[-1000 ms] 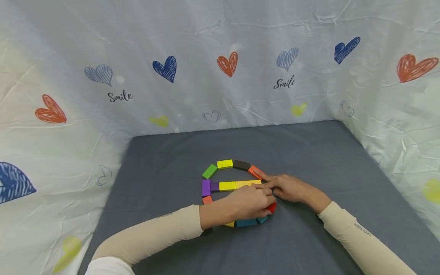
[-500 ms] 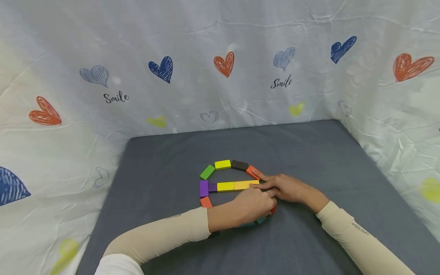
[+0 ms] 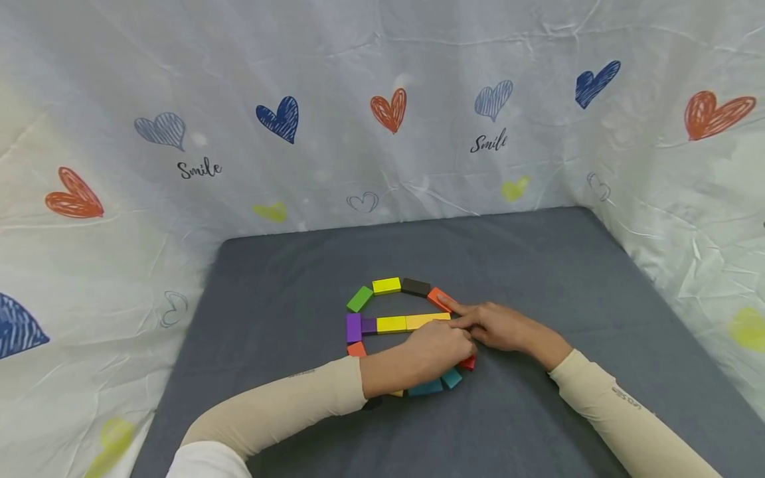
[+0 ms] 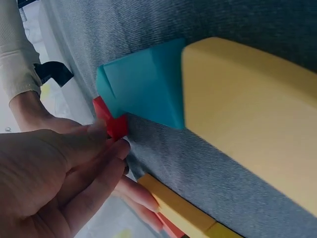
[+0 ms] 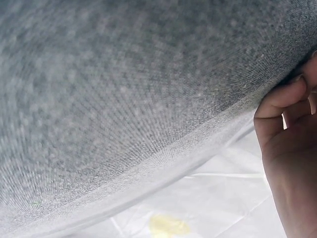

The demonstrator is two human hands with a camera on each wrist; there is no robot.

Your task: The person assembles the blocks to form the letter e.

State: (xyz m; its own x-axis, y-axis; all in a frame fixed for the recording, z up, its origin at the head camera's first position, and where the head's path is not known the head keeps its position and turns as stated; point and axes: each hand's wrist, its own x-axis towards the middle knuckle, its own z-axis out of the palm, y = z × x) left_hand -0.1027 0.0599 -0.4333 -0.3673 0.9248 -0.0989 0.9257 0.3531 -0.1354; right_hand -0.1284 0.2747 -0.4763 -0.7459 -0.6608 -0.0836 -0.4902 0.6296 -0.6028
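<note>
My left hand (image 3: 427, 348) reaches across the block outline and pinches a small red block (image 4: 117, 127) between thumb and fingers. That red block sits right at the end of a teal block (image 4: 141, 84), low over the cloth. My right hand (image 3: 502, 326) lies beside the outline's right side. Its straight index finger touches an orange-red block (image 3: 435, 293), and another finger reaches to the end of a light orange block (image 3: 420, 321) in the middle bar. The right wrist view shows this hand's bent thumb (image 5: 285, 99) near the cloth; the blocks are outside that view.
Around the rounded outline lie a green block (image 3: 360, 299), a yellow block (image 3: 386, 286), a black block (image 3: 415, 287) and a purple block (image 3: 354, 328). My left forearm covers its lower left part. Grey cloth (image 3: 287, 285) covers the table, with a white heart-printed curtain (image 3: 329, 172) behind.
My left hand shifted right over the lower teal blocks, then drew back slightly, so they show again. The red block stays at its fingers. The right hand holds its place on the blocks.
</note>
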